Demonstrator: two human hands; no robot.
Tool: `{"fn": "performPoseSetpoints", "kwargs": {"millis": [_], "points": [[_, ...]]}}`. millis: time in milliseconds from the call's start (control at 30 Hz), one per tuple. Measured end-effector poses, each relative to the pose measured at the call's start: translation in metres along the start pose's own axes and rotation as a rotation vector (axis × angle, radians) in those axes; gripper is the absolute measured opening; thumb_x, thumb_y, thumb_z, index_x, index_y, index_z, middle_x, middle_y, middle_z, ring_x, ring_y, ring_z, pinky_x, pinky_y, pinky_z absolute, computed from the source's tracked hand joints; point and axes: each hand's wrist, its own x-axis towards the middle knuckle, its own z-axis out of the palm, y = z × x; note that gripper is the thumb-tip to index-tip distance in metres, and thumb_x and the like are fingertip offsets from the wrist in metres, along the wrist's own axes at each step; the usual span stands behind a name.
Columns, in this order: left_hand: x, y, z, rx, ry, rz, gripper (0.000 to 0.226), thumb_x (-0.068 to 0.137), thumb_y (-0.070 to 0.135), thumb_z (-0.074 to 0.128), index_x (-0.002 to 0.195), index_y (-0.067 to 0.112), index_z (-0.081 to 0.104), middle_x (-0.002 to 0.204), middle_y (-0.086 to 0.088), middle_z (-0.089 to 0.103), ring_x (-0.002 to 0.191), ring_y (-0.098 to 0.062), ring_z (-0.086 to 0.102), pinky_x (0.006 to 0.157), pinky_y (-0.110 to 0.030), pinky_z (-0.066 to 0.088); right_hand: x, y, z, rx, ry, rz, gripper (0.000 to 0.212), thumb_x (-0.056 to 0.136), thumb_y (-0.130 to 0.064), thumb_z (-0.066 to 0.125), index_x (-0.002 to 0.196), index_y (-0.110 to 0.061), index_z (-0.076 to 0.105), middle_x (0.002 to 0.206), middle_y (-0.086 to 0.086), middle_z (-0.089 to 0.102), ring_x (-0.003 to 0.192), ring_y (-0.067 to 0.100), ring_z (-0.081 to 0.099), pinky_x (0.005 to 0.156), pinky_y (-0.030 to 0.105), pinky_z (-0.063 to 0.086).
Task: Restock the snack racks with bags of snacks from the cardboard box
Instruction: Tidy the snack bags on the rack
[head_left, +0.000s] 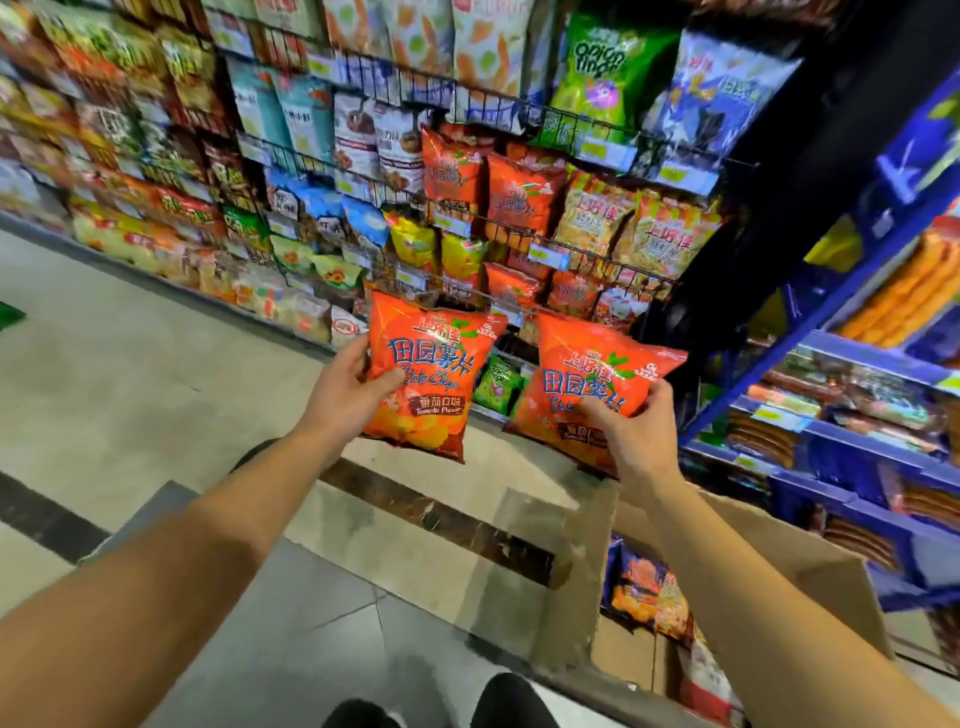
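Held one orange bag (431, 374) in the left hand (345, 387), thumb over its front, fingers curled behind. Gripped a second bag (587, 384) the same way in the right hand (631, 426). Both bags up in front of the rack (587, 260), clear of the box (779, 582) at lower right, where more bags lay. Carrying step, judged midway: matching orange packs stood on a middle tier, probably the target row, though blurred. Next: lift and slot each bag upright behind that tier's wire front
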Motion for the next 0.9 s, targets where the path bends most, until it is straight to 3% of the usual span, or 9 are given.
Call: {"fn": "performPoseSetpoints", "kwargs": {"millis": [100, 400, 467, 633, 767, 900], "points": [[0.043, -0.006, -0.002, -0.004, -0.007, -0.013, 0.039, 0.093, 0.015, 0.068, 0.125, 0.034, 0.054, 0.120, 0.003, 0.068, 0.110, -0.020, 0.066, 0.096, -0.051, 0.054, 0.024, -0.001, 0.018, -0.043, 0.035, 0.014, 0.068, 0.076, -0.028, 0.087, 0.130, -0.022, 0.047, 0.116, -0.004, 0.065, 0.103, 0.017, 0.066, 0.095, 0.048, 0.054], [0.186, -0.031, 0.034, 0.023, -0.061, -0.081, 0.035, 0.093, 0.013, 0.068, 0.123, 0.028, 0.059, 0.114, 0.001, 0.071, 0.104, -0.023, 0.069, 0.093, -0.051, 0.055, 0.152, 0.026, 0.054, -0.105, 0.115, 0.086, 0.057, 0.076, -0.021, 0.087, 0.123, -0.017, 0.055, 0.109, -0.002, 0.067, 0.099, 0.020, 0.066, 0.084, 0.037, 0.054], [0.215, -0.033, 0.045, 0.022, -0.076, -0.093, 0.035, 0.093, 0.011, 0.068, 0.120, 0.031, 0.058, 0.109, 0.003, 0.071, 0.101, -0.022, 0.070, 0.091, -0.048, 0.056, 0.184, 0.034, 0.061, -0.121, 0.099, 0.092, 0.057, 0.076, -0.020, 0.087, 0.122, -0.018, 0.054, 0.110, -0.002, 0.067, 0.100, 0.020, 0.066, 0.088, 0.040, 0.054], [0.282, -0.044, 0.077, -0.011, -0.119, -0.123, 0.046, 0.092, 0.007, 0.068, 0.135, 0.017, 0.054, 0.112, -0.007, 0.071, 0.098, -0.024, 0.071, 0.079, -0.038, 0.060, 0.254, 0.041, 0.083, -0.204, 0.102, 0.029, 0.057, 0.072, -0.015, 0.088, 0.117, -0.021, 0.054, 0.112, 0.000, 0.065, 0.101, 0.020, 0.064, 0.089, 0.037, 0.052], [0.329, -0.055, 0.104, -0.030, -0.130, -0.131, 0.035, 0.092, 0.001, 0.065, 0.123, 0.014, 0.056, 0.104, -0.002, 0.070, 0.090, -0.019, 0.070, 0.068, -0.024, 0.060, 0.305, 0.053, 0.098, -0.237, 0.155, 0.014, 0.052, 0.070, -0.016, 0.089, 0.110, -0.021, 0.057, 0.110, 0.003, 0.067, 0.099, 0.021, 0.066, 0.090, 0.040, 0.054], [0.382, -0.088, 0.124, -0.041, -0.187, -0.138, 0.038, 0.090, 0.001, 0.067, 0.125, 0.014, 0.058, 0.112, -0.010, 0.072, 0.099, -0.028, 0.071, 0.084, -0.044, 0.059, 0.350, 0.076, 0.117, -0.215, 0.224, 0.012, 0.056, 0.073, -0.016, 0.088, 0.118, -0.019, 0.055, 0.115, 0.005, 0.065, 0.103, 0.022, 0.064, 0.095, 0.043, 0.053]]}}
